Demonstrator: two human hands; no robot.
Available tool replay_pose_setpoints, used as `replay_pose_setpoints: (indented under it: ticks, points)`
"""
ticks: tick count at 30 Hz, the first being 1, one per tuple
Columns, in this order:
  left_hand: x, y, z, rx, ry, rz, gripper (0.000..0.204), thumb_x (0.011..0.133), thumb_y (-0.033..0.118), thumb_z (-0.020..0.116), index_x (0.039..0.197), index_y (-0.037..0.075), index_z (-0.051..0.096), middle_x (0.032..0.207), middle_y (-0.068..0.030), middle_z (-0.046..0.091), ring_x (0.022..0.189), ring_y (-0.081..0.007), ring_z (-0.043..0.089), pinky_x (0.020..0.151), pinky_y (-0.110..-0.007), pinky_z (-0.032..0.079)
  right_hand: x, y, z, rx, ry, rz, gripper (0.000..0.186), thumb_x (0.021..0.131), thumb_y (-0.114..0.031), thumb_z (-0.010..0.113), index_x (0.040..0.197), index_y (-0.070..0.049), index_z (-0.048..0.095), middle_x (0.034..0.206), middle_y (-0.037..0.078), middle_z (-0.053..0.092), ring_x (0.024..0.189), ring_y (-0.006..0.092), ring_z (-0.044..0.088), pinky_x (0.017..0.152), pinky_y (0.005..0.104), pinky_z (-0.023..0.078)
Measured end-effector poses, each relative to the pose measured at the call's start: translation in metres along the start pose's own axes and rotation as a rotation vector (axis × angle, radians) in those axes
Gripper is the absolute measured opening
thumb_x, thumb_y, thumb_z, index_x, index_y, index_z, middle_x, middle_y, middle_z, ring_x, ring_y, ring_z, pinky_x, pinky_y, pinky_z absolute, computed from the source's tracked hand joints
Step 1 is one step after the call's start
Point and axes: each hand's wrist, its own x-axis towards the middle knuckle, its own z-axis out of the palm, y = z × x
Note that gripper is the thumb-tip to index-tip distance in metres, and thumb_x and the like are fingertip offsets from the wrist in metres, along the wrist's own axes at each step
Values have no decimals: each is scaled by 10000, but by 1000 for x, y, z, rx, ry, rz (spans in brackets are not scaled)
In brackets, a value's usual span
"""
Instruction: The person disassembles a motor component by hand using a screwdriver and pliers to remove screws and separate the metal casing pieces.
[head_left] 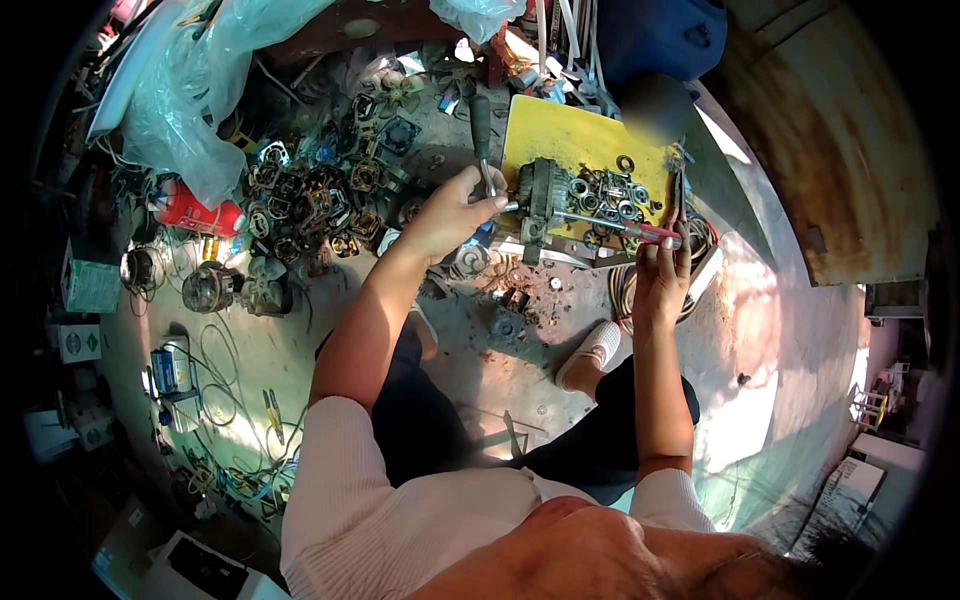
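Note:
A finned metal motor (pixel 541 190) stands at the near left edge of a yellow board (pixel 540 125). My left hand (pixel 455 212) is closed around the head of a ratchet wrench (pixel 481 125), whose dark handle points away from me; the head meets the motor's left side. From the right, my right hand (pixel 662 275) grips the red handle of a screwdriver (pixel 652 234). The screwdriver's shaft reaches left to the motor; its tip is hard to make out. Beside the motor, several bearings (pixel 627 209) and small metal parts lie on the board.
Motor parts (pixel 320 200) are heaped on the floor at left, near a red cylinder (pixel 197 210) and clear plastic sheeting (pixel 215 100). Coiled cable (pixel 622 295) lies by my right forearm. A blue container (pixel 665 40) stands behind the board. Pliers (pixel 273 412) lie at lower left.

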Motion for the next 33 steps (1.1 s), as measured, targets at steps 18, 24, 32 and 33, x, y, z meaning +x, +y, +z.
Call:
replay_pose_setpoints:
  ticks: [18,24,32,33]
  points:
    - [-3,1,12,84,-36,70,173,928,-8,570,1097,22,555,1026,-10,573,1012,-114,578,913,-288,471,7,1,-2,-34,19,40,391,994,-141,552,1377,-140,477,1218,13,568,982,132,594,835,280,497]
    - [-7,2,16,187,50,184,226,934,17,571,1160,34,568,1089,-80,601,1042,-179,611,902,-335,490,7,0,0,-48,30,50,392,996,-145,547,1380,-142,465,1193,25,580,975,133,599,827,278,500]
    - [-13,8,14,568,135,287,266,900,80,624,1159,20,599,1075,-196,645,985,-375,623,862,-401,487,6,-2,0,-45,-10,38,394,993,-141,552,1378,-133,471,1233,11,576,996,132,609,836,277,502]
    - [-13,7,13,576,132,300,261,901,84,623,1153,21,599,1046,-201,650,974,-377,627,847,-406,490,6,-2,1,-48,-11,41,393,992,-140,553,1377,-133,473,1246,7,573,1003,132,609,838,276,502]
